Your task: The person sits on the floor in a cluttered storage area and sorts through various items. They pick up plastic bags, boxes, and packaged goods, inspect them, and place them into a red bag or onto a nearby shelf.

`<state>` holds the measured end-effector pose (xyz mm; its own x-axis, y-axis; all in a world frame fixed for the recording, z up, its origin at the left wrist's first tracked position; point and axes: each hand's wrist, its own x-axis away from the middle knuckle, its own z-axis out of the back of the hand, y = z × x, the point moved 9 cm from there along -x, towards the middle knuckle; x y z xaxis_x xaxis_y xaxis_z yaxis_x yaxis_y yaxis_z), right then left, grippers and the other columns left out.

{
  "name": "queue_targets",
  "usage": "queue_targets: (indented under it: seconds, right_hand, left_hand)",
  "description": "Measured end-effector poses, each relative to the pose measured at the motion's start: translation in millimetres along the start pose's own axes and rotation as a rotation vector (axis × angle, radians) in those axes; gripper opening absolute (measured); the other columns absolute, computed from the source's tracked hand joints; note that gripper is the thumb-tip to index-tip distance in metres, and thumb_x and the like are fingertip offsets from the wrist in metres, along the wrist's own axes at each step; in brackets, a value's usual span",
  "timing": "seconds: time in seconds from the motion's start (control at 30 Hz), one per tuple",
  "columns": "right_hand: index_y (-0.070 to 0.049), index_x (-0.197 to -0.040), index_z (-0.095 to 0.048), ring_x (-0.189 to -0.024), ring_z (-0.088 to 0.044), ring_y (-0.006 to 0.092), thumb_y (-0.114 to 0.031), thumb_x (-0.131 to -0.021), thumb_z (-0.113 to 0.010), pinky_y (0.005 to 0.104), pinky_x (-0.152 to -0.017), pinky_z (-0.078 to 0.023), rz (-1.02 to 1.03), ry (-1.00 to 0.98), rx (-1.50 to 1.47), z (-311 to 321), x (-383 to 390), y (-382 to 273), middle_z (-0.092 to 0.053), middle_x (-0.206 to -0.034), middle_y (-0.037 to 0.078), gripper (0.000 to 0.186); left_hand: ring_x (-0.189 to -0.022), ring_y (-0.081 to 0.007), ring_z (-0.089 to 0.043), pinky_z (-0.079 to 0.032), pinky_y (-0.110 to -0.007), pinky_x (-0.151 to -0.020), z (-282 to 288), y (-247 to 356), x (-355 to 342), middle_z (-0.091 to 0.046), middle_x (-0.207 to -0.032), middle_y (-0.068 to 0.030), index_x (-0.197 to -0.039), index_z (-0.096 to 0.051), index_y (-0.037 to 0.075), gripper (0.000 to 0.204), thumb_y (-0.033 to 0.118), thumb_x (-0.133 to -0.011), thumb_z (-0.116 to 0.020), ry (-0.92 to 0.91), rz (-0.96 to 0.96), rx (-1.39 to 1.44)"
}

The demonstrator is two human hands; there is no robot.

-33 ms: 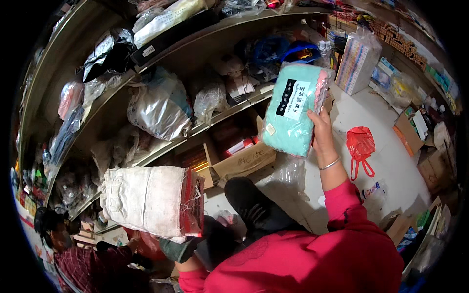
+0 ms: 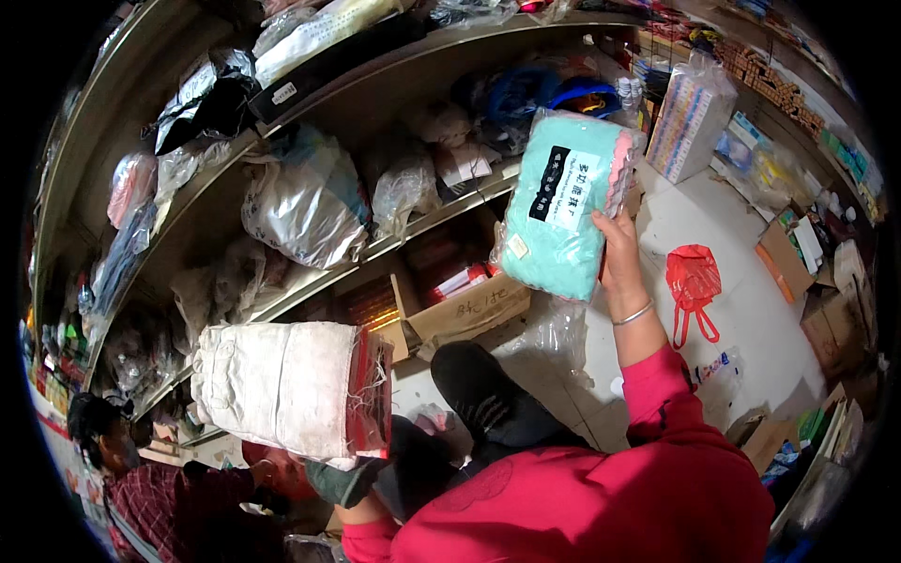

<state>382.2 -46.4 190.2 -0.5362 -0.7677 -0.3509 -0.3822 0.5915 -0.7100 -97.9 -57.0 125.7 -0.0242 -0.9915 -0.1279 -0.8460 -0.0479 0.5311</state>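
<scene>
In my right hand (image 2: 618, 251) is a clear plastic packet of folded turquoise cloths (image 2: 574, 246), some with pink scalloped edges. My thumb lies over its right side, and the other fingers are behind it. A dark label with a white panel shows on the packet's front. At lower left is a folded white woven sack (image 2: 277, 387) with a red, frayed edge. My left hand (image 2: 368, 509) shows only at the wrist, just below the sack. Its fingers are hidden by a dark grey-green thing (image 2: 340, 483) and the sack, so whether it grips the sack cannot be seen.
Shelves (image 2: 394, 246) packed with bagged goods run along the left and far side. An open cardboard box (image 2: 469, 314) stands below them. A red plastic bag (image 2: 693, 274) lies on the tiled floor at right. Another person (image 2: 174, 502) in a checked top is at lower left.
The packet in my right hand has turned very slightly. The other person at lower left has shifted a little; the white sack stays almost where it was.
</scene>
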Motion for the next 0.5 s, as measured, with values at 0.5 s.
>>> queue_targets:
  seconds: [0.5]
  right_hand:
    - [-0.001, -0.123, -0.034, -0.101, -0.045, 0.0177, -0.006, -0.081, -0.046, 0.0299, -0.087, -0.036, 0.272, 0.304, 0.089, 42, -51, -18, -0.045, -0.114, 0.009, 0.044]
  left_hand:
    - [-0.101, -0.0353, -0.05, -0.039, -0.046, -0.088, -6, -39, -69, -0.05, -0.112, -0.0205, -0.121, -0.037, 0.001, 0.067, 0.026, -0.062, -0.056, 0.035, 0.064, -0.023]
